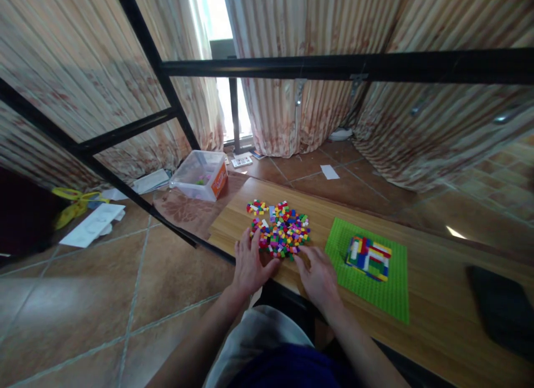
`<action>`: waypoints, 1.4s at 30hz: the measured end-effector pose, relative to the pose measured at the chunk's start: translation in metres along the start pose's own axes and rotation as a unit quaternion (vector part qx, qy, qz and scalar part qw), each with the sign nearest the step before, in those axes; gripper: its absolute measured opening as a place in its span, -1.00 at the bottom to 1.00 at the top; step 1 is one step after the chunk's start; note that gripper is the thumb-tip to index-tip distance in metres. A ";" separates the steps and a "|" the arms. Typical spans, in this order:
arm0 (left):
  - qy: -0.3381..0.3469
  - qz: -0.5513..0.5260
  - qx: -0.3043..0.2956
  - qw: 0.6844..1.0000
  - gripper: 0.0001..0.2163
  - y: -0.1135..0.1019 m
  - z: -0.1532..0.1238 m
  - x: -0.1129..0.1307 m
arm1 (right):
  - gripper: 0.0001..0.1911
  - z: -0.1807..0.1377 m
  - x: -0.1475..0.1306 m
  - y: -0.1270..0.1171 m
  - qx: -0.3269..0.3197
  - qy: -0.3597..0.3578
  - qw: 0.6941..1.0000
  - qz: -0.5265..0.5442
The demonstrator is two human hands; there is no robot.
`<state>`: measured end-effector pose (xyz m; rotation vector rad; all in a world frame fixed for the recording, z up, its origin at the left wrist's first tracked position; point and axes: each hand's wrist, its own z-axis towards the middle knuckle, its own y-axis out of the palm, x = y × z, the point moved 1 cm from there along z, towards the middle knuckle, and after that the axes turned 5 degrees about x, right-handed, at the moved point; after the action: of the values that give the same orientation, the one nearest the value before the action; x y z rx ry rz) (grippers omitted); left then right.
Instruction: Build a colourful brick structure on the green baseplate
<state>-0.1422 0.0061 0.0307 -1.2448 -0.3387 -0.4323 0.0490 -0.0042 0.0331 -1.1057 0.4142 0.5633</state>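
Observation:
A heap of small coloured bricks (281, 230) lies on the wooden table (434, 321). My left hand (251, 262) rests flat at the heap's near left edge, fingers stretched toward the bricks. At the heap's near right edge my right hand (317, 274) also lies flat, fingers spread, touching the nearest bricks. Right of it sits a green baseplate (394, 288) carrying a multicoloured block of joined bricks (369, 257). Neither hand visibly holds a brick.
A clear plastic bin (199, 174) with an orange label stands on the floor beyond the table. Papers (94, 224) and a yellow object (73, 202) lie on the tiles at left. A black metal frame (334, 67) crosses overhead. A dark object (503, 307) sits at the table's right.

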 end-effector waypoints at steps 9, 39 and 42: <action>-0.015 0.053 -0.022 0.998 -0.17 0.014 0.003 0.022 | -0.67 0.019 -0.002 0.013 -0.027 0.055 0.998 0.015; 0.052 0.071 0.053 0.995 -0.32 0.022 0.012 0.037 | -0.62 0.004 0.098 -0.094 0.144 0.189 0.967 -0.092; 0.050 0.066 0.052 0.995 -0.32 0.023 0.012 0.037 | -0.62 0.004 0.098 -0.093 0.148 0.181 0.967 -0.107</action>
<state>-0.0986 0.0182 0.0331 -1.1321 -0.1895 -0.3568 0.1834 -0.0107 0.0448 -0.9473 0.6635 0.1001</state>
